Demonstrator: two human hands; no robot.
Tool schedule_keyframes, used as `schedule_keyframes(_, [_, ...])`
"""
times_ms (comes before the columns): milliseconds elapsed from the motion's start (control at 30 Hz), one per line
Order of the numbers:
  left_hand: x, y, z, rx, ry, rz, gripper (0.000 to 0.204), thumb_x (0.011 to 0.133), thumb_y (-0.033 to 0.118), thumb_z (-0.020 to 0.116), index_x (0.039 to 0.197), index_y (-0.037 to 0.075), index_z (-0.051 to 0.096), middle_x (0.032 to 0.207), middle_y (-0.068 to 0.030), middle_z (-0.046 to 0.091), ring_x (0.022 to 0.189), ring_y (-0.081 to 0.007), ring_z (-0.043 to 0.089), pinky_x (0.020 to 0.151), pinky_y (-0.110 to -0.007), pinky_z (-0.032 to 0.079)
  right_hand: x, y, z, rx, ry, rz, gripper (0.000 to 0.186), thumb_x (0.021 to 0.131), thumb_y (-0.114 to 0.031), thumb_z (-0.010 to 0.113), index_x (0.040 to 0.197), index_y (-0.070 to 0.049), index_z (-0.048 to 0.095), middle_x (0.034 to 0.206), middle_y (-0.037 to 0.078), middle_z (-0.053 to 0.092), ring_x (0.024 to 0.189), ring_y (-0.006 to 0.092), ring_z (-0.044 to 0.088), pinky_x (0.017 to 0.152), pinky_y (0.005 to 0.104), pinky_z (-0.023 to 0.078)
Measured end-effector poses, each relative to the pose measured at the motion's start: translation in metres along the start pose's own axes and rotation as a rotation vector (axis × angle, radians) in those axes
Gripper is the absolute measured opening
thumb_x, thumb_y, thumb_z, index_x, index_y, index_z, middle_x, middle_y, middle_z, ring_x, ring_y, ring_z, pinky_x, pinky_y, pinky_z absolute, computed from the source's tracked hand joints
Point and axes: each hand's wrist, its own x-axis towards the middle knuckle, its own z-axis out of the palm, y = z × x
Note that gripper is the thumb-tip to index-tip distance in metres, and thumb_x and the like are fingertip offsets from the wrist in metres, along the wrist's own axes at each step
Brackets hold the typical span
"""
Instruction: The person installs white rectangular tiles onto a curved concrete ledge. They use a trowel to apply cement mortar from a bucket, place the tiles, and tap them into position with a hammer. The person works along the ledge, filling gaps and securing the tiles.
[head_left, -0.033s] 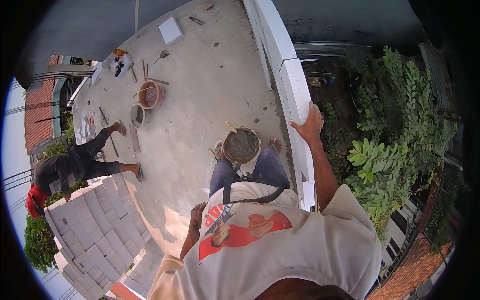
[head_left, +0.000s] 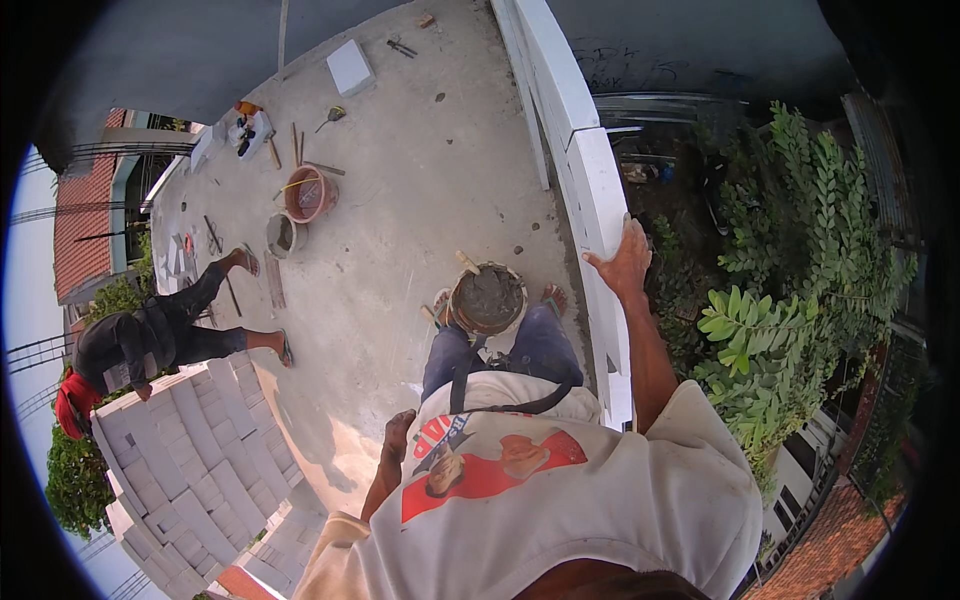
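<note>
My right hand point(head_left: 625, 262) rests on the white block wall point(head_left: 598, 185), its thumb stretched across the top and its other fingers along the outer edge. The hand looks open. My left hand point(head_left: 398, 436) hangs low beside my shirt, and its fingers are too dark and foreshortened to read. On the floor between my feet stands a round bucket point(head_left: 488, 298) full of wet grey mortar. A wooden handle point(head_left: 467, 262) sticks up at its far rim.
Left, a person point(head_left: 150, 335) in dark clothes bends near stacked pale blocks point(head_left: 205, 455). A reddish bucket point(head_left: 310, 195) and a grey bucket point(head_left: 282, 236) stand beyond. A loose white block point(head_left: 350, 67) lies farther off. Leafy plants point(head_left: 770, 320) grow beyond the wall.
The view has shifted slightly, so the floor and buckets sit a little lower and farther right. My right hand stays on the wall, and my left stays at my side.
</note>
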Motion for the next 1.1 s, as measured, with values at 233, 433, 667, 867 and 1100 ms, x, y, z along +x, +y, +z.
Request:
schedule_keyframes(233, [0.015, 0.075, 0.018, 0.42, -0.069, 0.279, 0.05, 0.104, 0.045, 0.066, 0.124, -0.002, 0.068, 0.107, -0.0083, 0.074, 0.096, -0.0193, 0.069, 0.084, -0.036, 0.055, -0.028, 0.005, 0.002, -0.007, 0.054, 0.035, 0.123, 0.074, -0.059, 0.092, 0.167, -0.009, 0.03, 0.166, 0.026, 0.035, 0.154, 0.0444, 0.034, 0.118, 0.0726, 0.03])
schedule_keyframes(433, [0.028, 0.16, 0.061, 0.63, -0.099, 0.201, 0.065, 0.105, 0.045, 0.064, 0.144, -0.007, 0.058, 0.136, -0.0197, 0.069, 0.123, -0.0279, 0.066, 0.105, -0.037, 0.051, -0.04, 0.01, -0.01, 0.014, 0.069, 0.092, 0.118, 0.076, -0.052, 0.092, 0.167, -0.009, 0.03, 0.166, 0.025, 0.035, 0.155, 0.0445, 0.034, 0.12, 0.0745, 0.027])
schedule_keyframes(667, [0.029, 0.218, 0.101, 0.862, -0.16, 0.269, 0.081, 0.102, 0.043, 0.068, 0.156, -0.012, 0.043, 0.152, -0.0329, 0.055, 0.141, -0.0363, 0.056, 0.119, -0.04, 0.043, -0.08, -0.001, -0.008, -0.067, 0.01, 0.137, 0.109, 0.083, -0.047, 0.087, 0.168, -0.015, 0.028, 0.17, 0.016, 0.033, 0.161, 0.0365, 0.026, 0.127, 0.0679, 0.021])
schedule_keyframes(867, [0.142, 0.22, 0.043, 1.177, -0.439, 0.224, 0.083, 0.1, 0.045, 0.069, 0.158, -0.008, 0.042, 0.154, -0.0372, 0.05, 0.144, -0.0467, 0.052, 0.12, -0.044, 0.043, -0.148, -0.05, 0.0, -0.013, 0.026, 0.054, 0.098, 0.087, -0.041, 0.085, 0.166, -0.013, 0.034, 0.166, 0.014, 0.04, 0.159, 0.0324, 0.031, 0.13, 0.0622, 0.021])
schedule_keyframes(1100, [0.163, 0.292, 0.072, 1.938, -0.638, 0.286, 0.091, 0.096, 0.052, 0.069, 0.165, 0.004, 0.035, 0.162, -0.0341, 0.038, 0.152, -0.0502, 0.038, 0.121, -0.056, 0.039, -0.332, -0.158, 0.124, 0.445, -0.271, 0.809, 0.089, 0.094, -0.055, 0.074, 0.16, -0.003, 0.043, 0.161, 0.023, 0.047, 0.151, 0.041, 0.043, 0.125, 0.0508, 0.036])
